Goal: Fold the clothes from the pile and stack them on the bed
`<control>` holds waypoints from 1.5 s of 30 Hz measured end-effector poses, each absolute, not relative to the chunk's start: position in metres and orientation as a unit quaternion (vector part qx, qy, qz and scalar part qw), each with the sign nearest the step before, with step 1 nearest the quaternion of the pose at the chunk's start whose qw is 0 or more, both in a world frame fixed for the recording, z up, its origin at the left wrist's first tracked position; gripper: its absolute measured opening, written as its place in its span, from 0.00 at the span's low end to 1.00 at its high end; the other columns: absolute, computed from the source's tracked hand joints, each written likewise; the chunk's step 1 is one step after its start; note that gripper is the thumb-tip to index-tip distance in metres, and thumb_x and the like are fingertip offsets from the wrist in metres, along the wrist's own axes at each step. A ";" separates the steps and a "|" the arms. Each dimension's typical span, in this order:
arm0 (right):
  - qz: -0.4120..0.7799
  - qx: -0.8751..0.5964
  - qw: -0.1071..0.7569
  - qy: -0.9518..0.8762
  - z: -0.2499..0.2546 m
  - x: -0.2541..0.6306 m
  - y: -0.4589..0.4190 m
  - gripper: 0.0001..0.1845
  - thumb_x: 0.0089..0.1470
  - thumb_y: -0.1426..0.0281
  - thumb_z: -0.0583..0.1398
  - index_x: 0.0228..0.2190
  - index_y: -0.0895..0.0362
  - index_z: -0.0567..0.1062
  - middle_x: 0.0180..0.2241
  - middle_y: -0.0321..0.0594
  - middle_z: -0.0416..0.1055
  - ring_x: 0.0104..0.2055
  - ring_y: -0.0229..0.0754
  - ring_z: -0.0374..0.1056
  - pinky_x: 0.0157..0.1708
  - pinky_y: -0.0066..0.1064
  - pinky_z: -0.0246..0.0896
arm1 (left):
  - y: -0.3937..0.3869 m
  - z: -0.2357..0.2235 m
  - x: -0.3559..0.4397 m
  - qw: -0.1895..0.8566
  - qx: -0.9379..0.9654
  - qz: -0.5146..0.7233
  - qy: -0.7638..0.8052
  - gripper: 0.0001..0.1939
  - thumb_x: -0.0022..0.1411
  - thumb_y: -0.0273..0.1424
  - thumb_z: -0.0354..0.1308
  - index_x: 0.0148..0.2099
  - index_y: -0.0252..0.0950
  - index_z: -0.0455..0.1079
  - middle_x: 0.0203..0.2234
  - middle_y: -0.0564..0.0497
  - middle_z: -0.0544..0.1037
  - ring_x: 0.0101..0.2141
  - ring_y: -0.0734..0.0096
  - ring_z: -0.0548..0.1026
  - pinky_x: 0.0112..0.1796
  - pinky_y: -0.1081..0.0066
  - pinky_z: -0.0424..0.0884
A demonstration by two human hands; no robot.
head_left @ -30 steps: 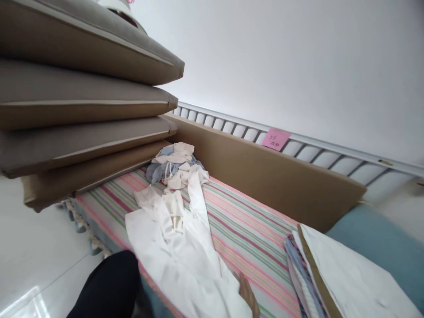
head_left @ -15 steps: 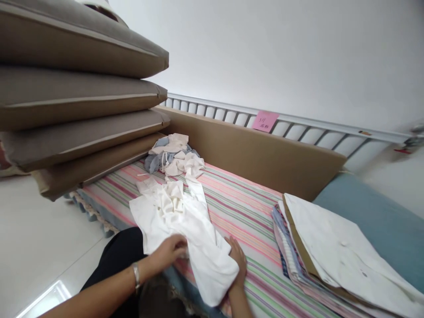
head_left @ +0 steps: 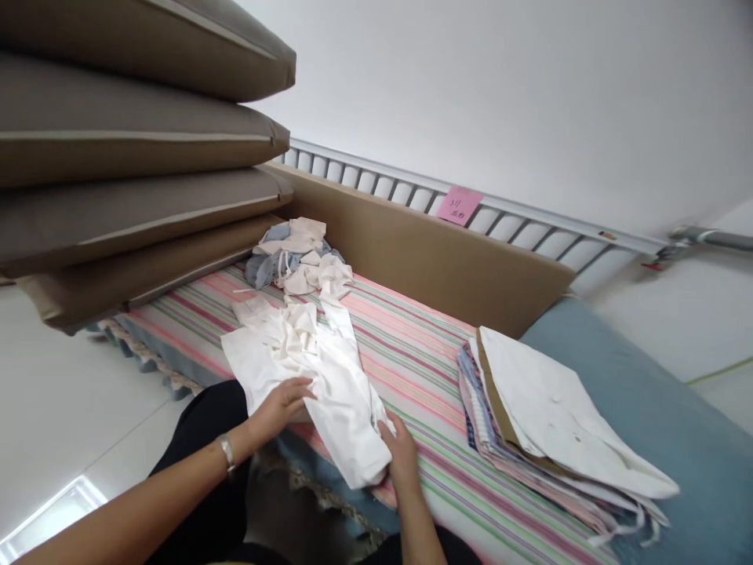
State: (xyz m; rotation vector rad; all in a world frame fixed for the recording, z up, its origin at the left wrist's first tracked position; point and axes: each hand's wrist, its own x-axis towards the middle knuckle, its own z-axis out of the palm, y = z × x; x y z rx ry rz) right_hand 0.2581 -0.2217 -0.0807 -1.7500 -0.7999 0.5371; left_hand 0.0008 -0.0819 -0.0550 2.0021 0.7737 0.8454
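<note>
A white garment point(head_left: 335, 392) lies loosely crumpled across the front of the striped cloth, one long narrow part stretching toward the back. My left hand point(head_left: 285, 408) pinches its near edge at the middle, with a silver band on the wrist. At the garment's right end, my right hand point(head_left: 403, 457) grips the side edge, with fingertips partly hidden by the fabric. Behind it is a rumpled heap of pale and blue-grey cloth pieces point(head_left: 300, 255). To the right of my right hand sits a stack of folded garments point(head_left: 547, 400), with a white one on top and a brown sheet beneath it.
Thick grey-brown cushions point(head_left: 141, 208) are piled at the left. A brown board point(head_left: 412, 247) stands along the back, before a white rail with a pink note point(head_left: 460, 205). The striped cloth point(head_left: 423, 369) covers the surface, with blue fabric point(head_left: 623, 392) at the right.
My right hand has shifted its hold on the garment's right end, which lies a little flatter. My left fingers have opened out slightly along the edge. The whole view has tilted a little.
</note>
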 end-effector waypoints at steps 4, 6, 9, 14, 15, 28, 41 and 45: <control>0.250 -0.695 0.611 -0.284 -0.080 0.250 -0.231 0.29 0.40 0.56 0.62 0.43 0.58 0.75 0.41 0.44 0.75 0.45 0.48 0.69 0.48 0.38 0.61 | -0.056 0.004 -0.039 0.473 0.668 0.453 0.354 0.17 0.57 0.41 0.53 0.40 0.37 0.76 0.42 0.47 0.78 0.45 0.61 0.73 0.52 0.62 0.63; 0.288 -0.671 0.638 -0.243 -0.078 0.240 -0.234 0.34 0.41 0.54 0.63 0.49 0.58 0.71 0.38 0.42 0.76 0.43 0.47 0.70 0.46 0.37 0.63 | -0.041 0.020 -0.063 0.462 0.611 0.507 0.396 0.19 0.56 0.43 0.55 0.41 0.36 0.75 0.41 0.48 0.79 0.45 0.60 0.72 0.49 0.65 0.64; 0.325 -0.664 0.638 -0.214 -0.075 0.223 -0.236 0.37 0.41 0.54 0.63 0.51 0.60 0.68 0.32 0.40 0.76 0.40 0.45 0.71 0.46 0.36 0.62 | -0.024 0.009 -0.092 0.491 0.525 0.544 0.433 0.21 0.52 0.45 0.58 0.42 0.34 0.74 0.38 0.49 0.79 0.42 0.62 0.73 0.42 0.70 0.68; 0.312 -0.706 0.587 -0.244 -0.068 0.213 -0.231 0.32 0.44 0.55 0.61 0.48 0.61 0.71 0.30 0.40 0.77 0.40 0.46 0.71 0.47 0.36 0.62 | -0.013 -0.051 -0.121 0.589 0.299 0.556 0.504 0.13 0.49 0.34 0.61 0.37 0.32 0.72 0.25 0.51 0.78 0.28 0.70 0.74 0.30 0.74 0.69; 0.304 -0.720 0.569 -0.255 -0.066 0.213 -0.229 0.31 0.44 0.55 0.61 0.47 0.61 0.71 0.31 0.41 0.77 0.41 0.47 0.71 0.46 0.37 0.62 | -0.012 -0.059 -0.125 0.599 0.270 0.557 0.508 0.11 0.49 0.31 0.61 0.36 0.32 0.72 0.24 0.52 0.77 0.26 0.71 0.74 0.29 0.74 0.69; 0.088 -0.719 0.296 -0.623 -0.074 0.151 -0.153 0.17 0.48 0.70 0.54 0.40 0.56 0.77 0.55 0.49 0.64 0.59 0.53 0.57 0.58 0.48 0.50 | -0.012 -0.058 -0.136 0.627 0.202 0.568 0.493 0.05 0.50 0.25 0.59 0.33 0.33 0.70 0.23 0.51 0.77 0.22 0.71 0.75 0.24 0.75 0.70; 0.205 -0.767 0.506 -0.337 -0.053 0.209 -0.191 0.22 0.44 0.57 0.57 0.38 0.57 0.72 0.39 0.45 0.75 0.42 0.49 0.70 0.43 0.37 0.63 | -0.008 -0.061 -0.124 0.603 0.255 0.547 0.521 0.06 0.49 0.28 0.59 0.32 0.34 0.70 0.22 0.50 0.77 0.23 0.69 0.75 0.26 0.72 0.70; 0.140 -0.768 0.448 -0.436 -0.078 0.197 -0.218 0.24 0.50 0.55 0.54 0.43 0.58 0.72 0.46 0.50 0.72 0.49 0.50 0.67 0.51 0.42 0.59 | -0.004 -0.072 -0.131 0.565 0.283 0.526 0.569 0.03 0.49 0.27 0.55 0.29 0.34 0.69 0.19 0.49 0.74 0.24 0.64 0.75 0.27 0.68 0.71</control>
